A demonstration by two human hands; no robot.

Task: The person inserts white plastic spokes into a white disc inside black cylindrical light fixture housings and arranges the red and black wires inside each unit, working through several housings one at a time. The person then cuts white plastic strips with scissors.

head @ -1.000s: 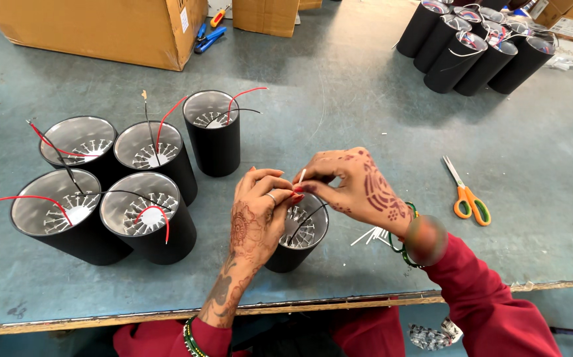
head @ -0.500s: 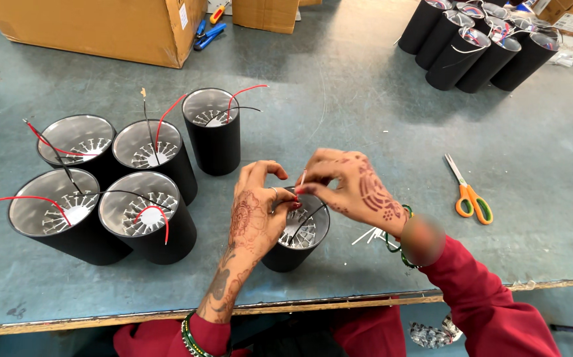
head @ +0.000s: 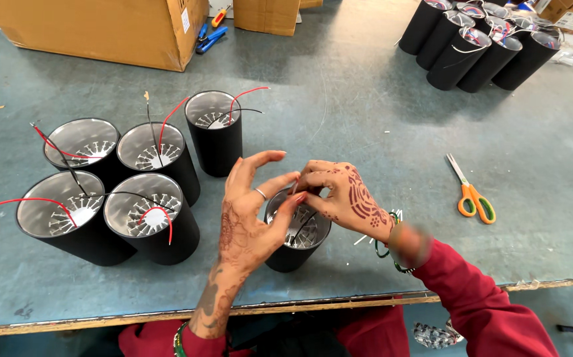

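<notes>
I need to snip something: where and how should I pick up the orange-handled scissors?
Grip the scissors by the orange loops, coming from above on the near side. They lie flat and closed, blades pointing away, loops nearest the table edge.
</notes>
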